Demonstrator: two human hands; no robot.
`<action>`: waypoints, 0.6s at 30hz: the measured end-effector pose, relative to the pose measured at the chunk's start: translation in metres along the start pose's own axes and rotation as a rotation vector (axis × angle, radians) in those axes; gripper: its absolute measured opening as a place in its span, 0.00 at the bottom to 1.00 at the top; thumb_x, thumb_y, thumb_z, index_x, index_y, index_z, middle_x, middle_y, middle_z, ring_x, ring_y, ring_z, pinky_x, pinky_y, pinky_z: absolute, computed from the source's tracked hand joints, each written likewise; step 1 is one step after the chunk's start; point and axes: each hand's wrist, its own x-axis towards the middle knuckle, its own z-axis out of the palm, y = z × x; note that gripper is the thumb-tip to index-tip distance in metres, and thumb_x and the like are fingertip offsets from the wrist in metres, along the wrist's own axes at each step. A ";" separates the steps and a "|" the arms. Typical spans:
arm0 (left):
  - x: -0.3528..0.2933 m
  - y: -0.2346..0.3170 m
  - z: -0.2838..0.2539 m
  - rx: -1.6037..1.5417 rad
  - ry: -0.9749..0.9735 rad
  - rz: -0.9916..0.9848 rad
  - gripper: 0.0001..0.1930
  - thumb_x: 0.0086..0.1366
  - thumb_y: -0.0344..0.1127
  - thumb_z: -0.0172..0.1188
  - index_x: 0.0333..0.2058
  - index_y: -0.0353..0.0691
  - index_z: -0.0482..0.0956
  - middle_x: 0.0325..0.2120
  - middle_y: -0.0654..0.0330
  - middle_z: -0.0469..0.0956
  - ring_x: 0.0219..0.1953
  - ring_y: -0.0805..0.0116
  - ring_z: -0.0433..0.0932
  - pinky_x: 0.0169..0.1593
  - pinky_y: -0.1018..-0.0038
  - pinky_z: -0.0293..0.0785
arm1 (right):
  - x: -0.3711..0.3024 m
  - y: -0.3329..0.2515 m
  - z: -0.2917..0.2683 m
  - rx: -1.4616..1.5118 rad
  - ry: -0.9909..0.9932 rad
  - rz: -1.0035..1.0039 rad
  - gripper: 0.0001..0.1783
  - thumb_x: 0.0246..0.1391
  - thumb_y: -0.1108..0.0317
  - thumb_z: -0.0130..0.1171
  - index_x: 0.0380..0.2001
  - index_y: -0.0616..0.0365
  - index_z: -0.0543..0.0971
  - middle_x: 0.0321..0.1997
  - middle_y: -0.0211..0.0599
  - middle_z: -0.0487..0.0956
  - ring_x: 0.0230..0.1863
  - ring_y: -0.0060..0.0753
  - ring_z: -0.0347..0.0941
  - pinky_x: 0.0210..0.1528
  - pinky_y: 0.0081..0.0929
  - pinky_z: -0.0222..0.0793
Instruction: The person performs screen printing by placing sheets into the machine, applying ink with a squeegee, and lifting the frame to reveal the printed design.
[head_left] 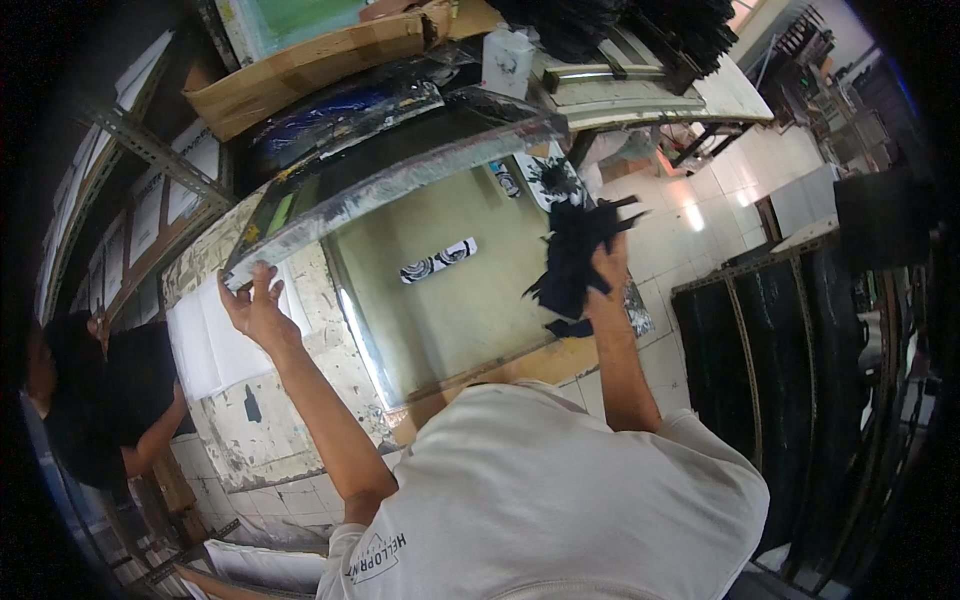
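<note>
My left hand (258,305) is closed on the near left corner of a screen printing frame (390,182). The frame's near edge is raised and tilted above a pale, smooth printing surface (430,330). On that surface lies a short white strip with a black curved pattern (438,260). Farther back, a similar small printed piece (506,180) lies near the frame's edge. At the right side of the surface, my right hand (608,278) is wrapped round a bundle of black fabric pieces (575,255), whose ends stick out. Its fingers are partly hidden by the fabric.
White sheets (215,335) lie on the paint-marked table left of the surface. Another person in black (110,390) stands at far left beside metal shelving (150,145). Behind the frame are cardboard (310,80) and a white container (507,62). A dark rack (770,370) stands at right.
</note>
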 end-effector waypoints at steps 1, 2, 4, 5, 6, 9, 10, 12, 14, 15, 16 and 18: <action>-0.002 0.000 0.000 0.004 -0.008 -0.002 0.40 0.58 0.25 0.69 0.67 0.41 0.60 0.42 0.58 0.78 0.39 0.66 0.80 0.38 0.72 0.73 | 0.006 0.028 -0.012 -0.334 -0.086 -0.116 0.25 0.62 0.73 0.53 0.62 0.63 0.65 0.55 0.40 0.75 0.50 0.35 0.75 0.52 0.31 0.74; -0.007 0.002 0.002 0.020 -0.024 0.015 0.39 0.58 0.25 0.69 0.66 0.40 0.60 0.42 0.58 0.78 0.39 0.66 0.80 0.37 0.72 0.73 | -0.003 0.048 -0.001 -0.926 0.016 -0.300 0.22 0.58 0.76 0.54 0.57 0.63 0.69 0.55 0.45 0.75 0.52 0.45 0.75 0.58 0.33 0.70; -0.014 -0.002 0.001 0.038 -0.022 0.013 0.39 0.58 0.25 0.69 0.67 0.39 0.60 0.42 0.58 0.78 0.38 0.67 0.80 0.37 0.73 0.73 | -0.018 0.074 0.001 -1.138 -0.486 -0.370 0.29 0.51 0.78 0.57 0.59 0.57 0.72 0.59 0.57 0.71 0.67 0.60 0.60 0.72 0.50 0.52; -0.016 -0.003 -0.004 0.054 -0.023 0.018 0.39 0.59 0.24 0.68 0.67 0.39 0.59 0.42 0.58 0.78 0.37 0.68 0.80 0.37 0.73 0.73 | -0.037 0.066 0.018 -1.463 -0.603 -0.413 0.33 0.48 0.76 0.60 0.61 0.52 0.71 0.59 0.55 0.70 0.68 0.62 0.58 0.72 0.57 0.50; -0.019 -0.005 -0.003 0.065 -0.030 0.023 0.39 0.59 0.24 0.68 0.67 0.39 0.59 0.42 0.58 0.78 0.37 0.68 0.80 0.37 0.74 0.73 | -0.050 0.086 0.007 -1.423 -0.604 -0.436 0.29 0.50 0.68 0.63 0.58 0.52 0.73 0.61 0.55 0.69 0.68 0.65 0.56 0.69 0.59 0.51; -0.025 -0.007 -0.010 0.109 -0.029 0.036 0.39 0.59 0.24 0.67 0.67 0.39 0.58 0.43 0.57 0.78 0.37 0.70 0.79 0.35 0.76 0.72 | -0.044 0.115 0.001 -1.289 -0.584 -0.330 0.26 0.52 0.70 0.60 0.57 0.56 0.73 0.60 0.54 0.70 0.65 0.60 0.61 0.65 0.54 0.58; -0.026 -0.008 -0.012 0.121 -0.026 0.036 0.39 0.59 0.24 0.67 0.67 0.39 0.59 0.43 0.57 0.78 0.37 0.70 0.79 0.35 0.76 0.72 | -0.036 0.117 0.005 -1.230 -0.552 -0.281 0.24 0.54 0.71 0.59 0.56 0.57 0.74 0.59 0.52 0.71 0.64 0.58 0.62 0.63 0.54 0.60; -0.028 -0.011 -0.017 0.143 -0.020 0.035 0.39 0.59 0.23 0.67 0.67 0.39 0.59 0.43 0.57 0.77 0.37 0.70 0.79 0.35 0.76 0.72 | -0.017 0.127 0.018 -0.943 -0.358 -0.083 0.21 0.57 0.71 0.56 0.55 0.58 0.75 0.58 0.48 0.72 0.60 0.53 0.67 0.59 0.51 0.65; -0.029 -0.008 -0.017 0.148 -0.021 0.005 0.40 0.58 0.23 0.67 0.68 0.40 0.59 0.44 0.57 0.77 0.37 0.70 0.79 0.35 0.76 0.72 | 0.019 0.140 0.041 -0.478 -0.034 0.205 0.18 0.61 0.68 0.54 0.54 0.57 0.76 0.57 0.43 0.75 0.54 0.47 0.72 0.54 0.47 0.69; -0.030 -0.008 -0.016 0.152 -0.023 -0.008 0.41 0.58 0.23 0.67 0.68 0.40 0.59 0.44 0.57 0.77 0.36 0.70 0.79 0.35 0.76 0.72 | 0.043 0.151 0.044 0.047 -0.056 0.341 0.19 0.64 0.63 0.50 0.56 0.55 0.75 0.56 0.41 0.76 0.52 0.42 0.73 0.52 0.42 0.71; -0.030 -0.007 -0.017 0.157 -0.022 -0.017 0.41 0.58 0.23 0.67 0.68 0.41 0.58 0.43 0.57 0.77 0.36 0.70 0.78 0.35 0.77 0.72 | 0.066 0.163 0.049 0.555 -0.014 0.502 0.21 0.67 0.58 0.46 0.58 0.53 0.74 0.55 0.38 0.77 0.51 0.37 0.74 0.50 0.37 0.72; -0.030 -0.010 -0.018 0.150 -0.010 -0.018 0.41 0.57 0.22 0.67 0.68 0.42 0.59 0.43 0.57 0.77 0.34 0.71 0.77 0.35 0.77 0.72 | 0.105 0.181 0.063 0.863 0.018 0.660 0.21 0.67 0.58 0.47 0.58 0.53 0.74 0.55 0.38 0.77 0.51 0.37 0.74 0.50 0.37 0.72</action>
